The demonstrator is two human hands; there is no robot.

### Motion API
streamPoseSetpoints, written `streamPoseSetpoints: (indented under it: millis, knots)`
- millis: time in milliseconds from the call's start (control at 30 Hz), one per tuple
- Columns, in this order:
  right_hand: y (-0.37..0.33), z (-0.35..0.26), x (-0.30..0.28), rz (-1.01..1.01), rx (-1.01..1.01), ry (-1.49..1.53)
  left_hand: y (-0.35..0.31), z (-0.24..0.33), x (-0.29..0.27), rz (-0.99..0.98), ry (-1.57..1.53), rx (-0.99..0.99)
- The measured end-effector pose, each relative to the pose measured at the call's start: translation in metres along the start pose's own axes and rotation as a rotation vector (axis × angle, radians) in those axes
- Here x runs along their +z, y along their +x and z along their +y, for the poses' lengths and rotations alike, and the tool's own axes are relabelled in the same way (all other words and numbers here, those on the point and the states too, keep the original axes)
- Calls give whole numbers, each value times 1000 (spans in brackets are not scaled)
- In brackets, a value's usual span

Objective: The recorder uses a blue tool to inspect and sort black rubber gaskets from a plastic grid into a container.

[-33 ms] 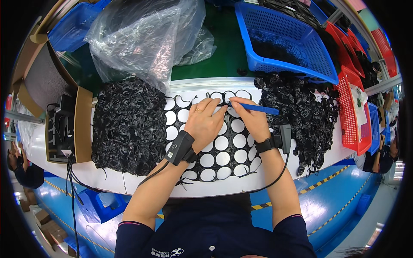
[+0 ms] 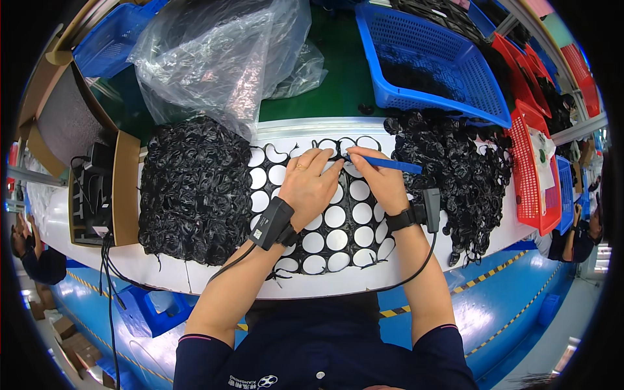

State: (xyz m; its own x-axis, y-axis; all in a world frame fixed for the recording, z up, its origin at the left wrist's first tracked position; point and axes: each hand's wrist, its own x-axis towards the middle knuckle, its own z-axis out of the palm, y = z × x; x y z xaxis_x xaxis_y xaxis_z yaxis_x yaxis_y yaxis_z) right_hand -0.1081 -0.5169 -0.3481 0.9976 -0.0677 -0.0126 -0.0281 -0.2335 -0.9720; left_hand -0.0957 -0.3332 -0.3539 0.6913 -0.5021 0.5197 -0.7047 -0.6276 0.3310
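Note:
A black sheet of joined rings [image 2: 336,237] lies on the white tabletop, which shows through its round openings. My left hand [image 2: 309,185] rests on the upper part of this sheet. Its thumb and fingers are drawn together at a black ring near the far edge; what lies exactly between the fingertips is hidden. Held in my right hand [image 2: 388,185] is a slim blue pen-like tool [image 2: 396,164], its back end sticking out to the right. The tool's tip points left at the same ring, close to my left fingertips, and is too small to make out.
Left of the sheet sits a thick black stack [image 2: 195,195], beside an open cardboard box [image 2: 125,188] with cables. Right lies a black heap [image 2: 448,169], then a red basket [image 2: 543,195]. Behind are clear plastic bags [image 2: 208,58] and a blue basket [image 2: 435,101]. Wrist-device cables trail over the front edge.

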Motion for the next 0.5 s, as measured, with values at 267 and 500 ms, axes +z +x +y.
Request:
streamPoseSetpoints:
  millis: [267,500]
  knots:
    - [0,4,1,32,-65,-74,1,0,1,7,-1,-1]
    - [-2,1,6,81,-302,-293,0,-1,2,16,5,-7]
